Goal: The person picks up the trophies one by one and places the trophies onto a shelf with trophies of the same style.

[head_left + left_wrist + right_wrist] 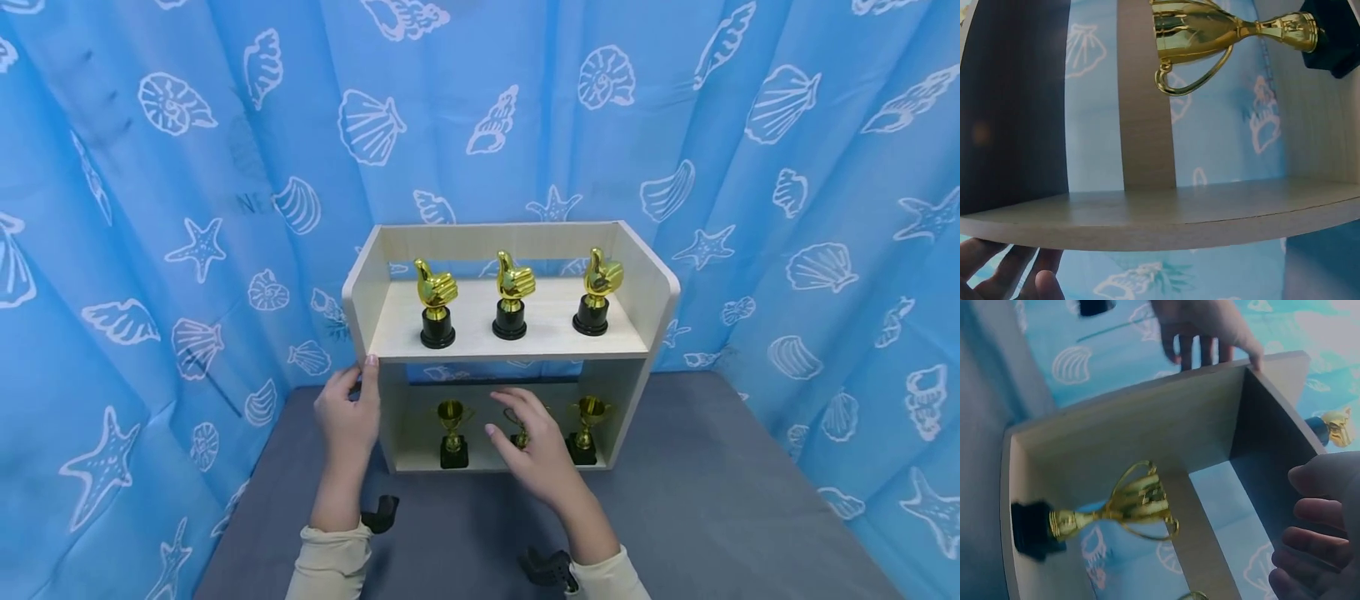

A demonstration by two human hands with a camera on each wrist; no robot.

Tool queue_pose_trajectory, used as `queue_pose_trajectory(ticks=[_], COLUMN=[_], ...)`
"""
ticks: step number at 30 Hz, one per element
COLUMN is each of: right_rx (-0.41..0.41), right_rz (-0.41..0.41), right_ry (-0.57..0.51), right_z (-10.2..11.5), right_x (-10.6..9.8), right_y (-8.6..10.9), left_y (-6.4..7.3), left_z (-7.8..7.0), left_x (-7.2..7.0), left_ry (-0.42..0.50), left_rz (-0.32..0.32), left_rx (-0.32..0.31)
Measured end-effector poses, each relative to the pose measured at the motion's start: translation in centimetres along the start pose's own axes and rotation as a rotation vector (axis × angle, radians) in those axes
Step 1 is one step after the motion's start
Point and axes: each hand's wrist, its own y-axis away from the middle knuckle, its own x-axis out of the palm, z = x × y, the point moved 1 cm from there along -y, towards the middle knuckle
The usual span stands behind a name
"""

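A pale wooden two-tier shelf (397,359) stands on the table. My left hand (347,421) grips its left side panel, with the thumb on the front edge and the fingers along the outer face. In front of the lower tier, my right hand (538,454) hovers with relaxed, spread fingers and holds nothing. It partly covers the middle gold cup trophy (519,438). Another cup trophy (452,417) stands to the left, and a third cup trophy (589,412) to the right. Three gold thumbs-up trophies, left (437,292), middle (513,283) and right (602,279), stand upright on the upper tier.
The grey tabletop (697,492) extends on both sides of the shelf. Behind it and at both sides hangs a blue curtain (465,75) with white shells and starfish. Black wrist devices (381,514) are worn near the cream sleeves (330,562).
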Motion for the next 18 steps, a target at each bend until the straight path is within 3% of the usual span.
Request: queue_pose_trajectory(ticks=[8,13,18], right_rx=[-0.058,-0.055,-0.058], right_rz=[0.027,0.021,0.026], right_ry=[0.141,0.169,0.171], right_z=[-0.3,-0.3,-0.5], right_x=[-1.5,-2.2,-2.9], right_y=[0.3,0.7,1.1], left_y=[0.9,1.4,1.9], left_z=[0.1,0.1,0.4], left_x=[-0.5,-1.4,-2.2], left_ry=[-0.103,-0.174,-0.215], left_rz=[0.068,0.125,0.134], left_rx=[0.02,0.015,0.019])
